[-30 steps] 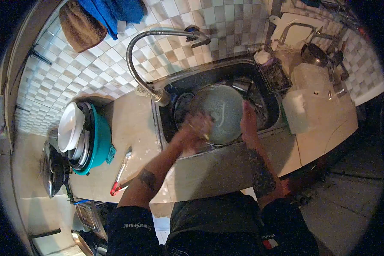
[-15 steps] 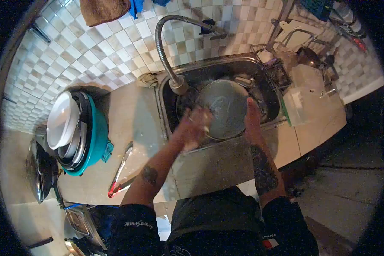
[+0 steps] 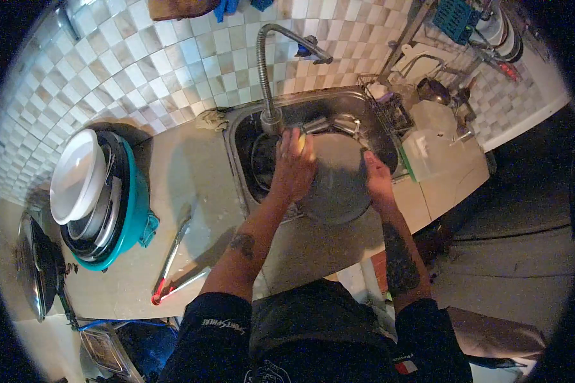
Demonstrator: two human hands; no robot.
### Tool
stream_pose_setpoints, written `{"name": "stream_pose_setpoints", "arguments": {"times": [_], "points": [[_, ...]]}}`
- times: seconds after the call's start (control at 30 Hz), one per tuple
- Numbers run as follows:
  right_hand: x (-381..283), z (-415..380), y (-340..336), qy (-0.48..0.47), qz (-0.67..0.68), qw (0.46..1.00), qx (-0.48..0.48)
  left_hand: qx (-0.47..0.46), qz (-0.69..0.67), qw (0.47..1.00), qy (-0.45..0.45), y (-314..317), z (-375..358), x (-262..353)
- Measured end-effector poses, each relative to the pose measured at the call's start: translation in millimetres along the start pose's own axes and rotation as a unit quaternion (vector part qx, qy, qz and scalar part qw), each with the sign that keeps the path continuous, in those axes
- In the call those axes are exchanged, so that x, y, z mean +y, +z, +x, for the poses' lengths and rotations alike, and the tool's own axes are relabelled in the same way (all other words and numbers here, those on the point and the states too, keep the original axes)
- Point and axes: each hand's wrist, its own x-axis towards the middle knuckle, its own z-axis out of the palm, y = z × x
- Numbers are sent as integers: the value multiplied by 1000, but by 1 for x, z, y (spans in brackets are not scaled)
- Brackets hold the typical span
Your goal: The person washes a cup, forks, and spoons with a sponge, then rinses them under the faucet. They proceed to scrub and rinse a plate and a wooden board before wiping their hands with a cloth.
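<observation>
A large round grey lid or pan [image 3: 337, 182] is tilted over the front of the metal sink [image 3: 236, 137]. My left hand [image 3: 295, 165] lies at its upper left edge, fingers wrapped round a small yellow sponge [image 3: 301, 142]. With its fingers closed on the rim, my right hand [image 3: 377, 177] grips the right side of the round piece. The flexible faucet [image 3: 271, 118] hangs just above my left fingers. Metal cups [image 3: 345, 123] and a dark pot [image 3: 262, 159] lie in the sink behind and beside it.
Left on the counter, a teal basin [image 3: 134, 204] holds stacked bowls and pans. Red-tipped tongs [image 3: 172, 255] lie nearer the front edge. A wire rack [image 3: 390, 105], a clear container [image 3: 428, 153] and a cutting board [image 3: 418, 59] stand right of the sink.
The round piece has come toward me, over the sink's front edge. My left hand has moved up to its upper left rim, and the camera view has shifted.
</observation>
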Motion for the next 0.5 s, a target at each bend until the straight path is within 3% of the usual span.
{"name": "stream_pose_setpoints", "arguments": {"times": [0.03, 0.13, 0.2, 0.23, 0.3, 0.4, 0.43, 0.5], "points": [[-11, -7, 8, 6, -59, 998, -16, 0, -24, 998, 57, 3, 9, 4], [-17, -14, 31, 26, 52, 997, 45, -44, -103, 981, 157, 15, 35, 39], [35, 3, 18, 138, 115, 984, -11, -149, -182, 964, 122, 3, 17, 74], [77, 8, 11, 79, 65, 995, -3, -182, -195, 951, 156, 0, 3, 78], [48, -4, 6, 100, 211, 972, 13, -251, -219, 915, 228, -8, -28, 68], [60, 5, -15, 116, 152, 981, 22, -331, -150, 900, 242, -20, -55, 24], [61, 8, -16, 114, 173, 978, 4, -357, -117, 913, 158, -10, -53, 1], [61, 16, -14, 98, 191, 976, -27, -272, -127, 953, -20, -1, -41, -29]]}}
